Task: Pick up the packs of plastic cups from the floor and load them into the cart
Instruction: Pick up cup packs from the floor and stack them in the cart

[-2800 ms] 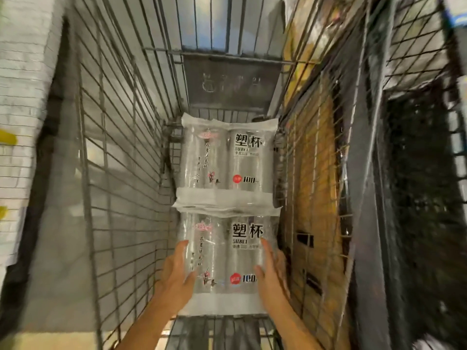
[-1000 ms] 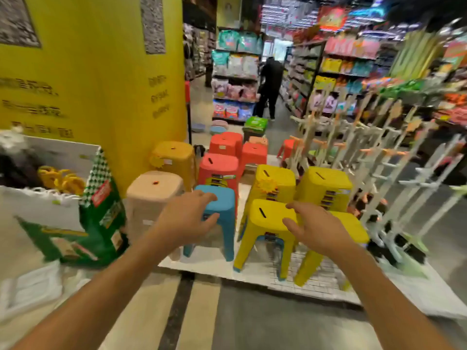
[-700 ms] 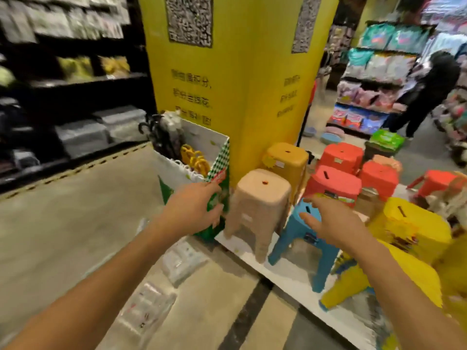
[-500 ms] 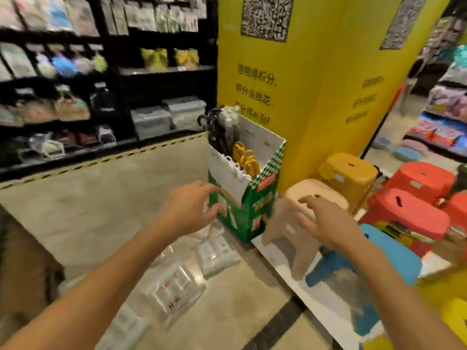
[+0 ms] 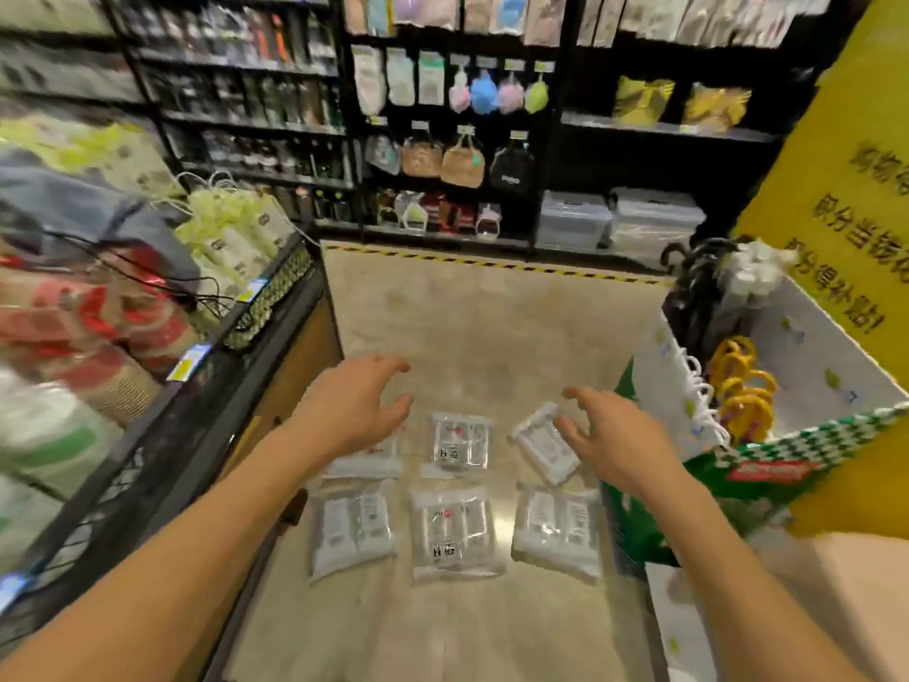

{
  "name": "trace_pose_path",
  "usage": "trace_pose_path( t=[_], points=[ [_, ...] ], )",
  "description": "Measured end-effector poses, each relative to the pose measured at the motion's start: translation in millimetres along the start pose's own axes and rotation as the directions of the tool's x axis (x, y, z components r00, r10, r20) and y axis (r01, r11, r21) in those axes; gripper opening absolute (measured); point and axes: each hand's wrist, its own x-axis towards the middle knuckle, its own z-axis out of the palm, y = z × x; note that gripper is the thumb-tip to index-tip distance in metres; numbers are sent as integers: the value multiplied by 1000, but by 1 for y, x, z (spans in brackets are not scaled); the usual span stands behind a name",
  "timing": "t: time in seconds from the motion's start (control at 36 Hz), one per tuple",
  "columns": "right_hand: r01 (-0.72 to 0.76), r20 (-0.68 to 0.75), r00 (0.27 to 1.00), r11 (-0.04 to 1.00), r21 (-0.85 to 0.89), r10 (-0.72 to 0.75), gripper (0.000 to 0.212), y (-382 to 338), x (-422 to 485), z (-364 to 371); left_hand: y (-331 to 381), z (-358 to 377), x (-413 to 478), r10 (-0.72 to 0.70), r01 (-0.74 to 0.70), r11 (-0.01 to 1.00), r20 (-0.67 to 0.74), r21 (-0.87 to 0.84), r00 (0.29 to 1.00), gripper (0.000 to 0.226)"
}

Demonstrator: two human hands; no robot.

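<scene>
Several clear packs of plastic cups lie on the beige floor in two rows. The near row has packs at left [image 5: 351, 531], middle [image 5: 455, 534] and right [image 5: 558, 526]. The far row has a middle pack [image 5: 460, 443], a tilted right pack [image 5: 543, 450] and a left pack [image 5: 366, 462] partly hidden under my left hand [image 5: 354, 406]. Both hands hover above the far row with fingers spread and hold nothing. My right hand [image 5: 612, 438] is just over the tilted pack. The cart is out of view.
A dark display stand [image 5: 206, 386] stacked with goods borders the floor on the left. A green-and-white cardboard bin [image 5: 767, 465] of umbrellas stands at right against a yellow pillar [image 5: 846, 199]. Black shelving [image 5: 442, 140] lines the back, behind a striped floor line.
I have turned from the cart, past the stools and yellow pillar, to face the packs on the floor. Both empty hands have come forward over the far row.
</scene>
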Motion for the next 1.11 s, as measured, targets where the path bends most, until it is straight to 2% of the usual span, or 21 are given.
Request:
trace_pose_path(
  t=[0.25, 0.42, 0.58, 0.75, 0.92, 0.94, 1.03, 1.11],
  points=[
    [195, 59, 979, 980, 40, -197, 51, -99, 121, 49, -118, 3, 28, -162, 162, 986, -13, -33, 987, 50],
    [155, 62, 985, 982, 108, -163, 49, -163, 208, 112, -214, 36, 89, -168, 168, 980, 6, -110, 986, 50],
    [77, 139, 985, 979, 188, -104, 50, -203, 271, 204, -296, 111, 145, -201, 210, 954, 63, -215, 978, 53],
    [-30, 289, 956, 964, 263, -49, 54, -208, 323, 335, -360, 235, 185, -302, 331, 873, 134, -358, 944, 61],
    [-96, 426, 903, 939, 330, -57, 56, -193, 365, 504, -421, 413, 182, -381, 472, 725, 280, -501, 881, 63],
    [-105, 441, 896, 935, 339, -60, 56, -188, 370, 536, -432, 449, 177, -394, 504, 700, 314, -507, 864, 63],
    [-120, 475, 877, 923, 367, -75, 57, -171, 383, 637, -462, 549, 169, -486, 594, 707, 347, -383, 802, 63],
    [-126, 520, 848, 917, 378, -98, 61, -152, 390, 736, -486, 633, 158, -505, 611, 706, 350, -359, 789, 66]
  ],
)
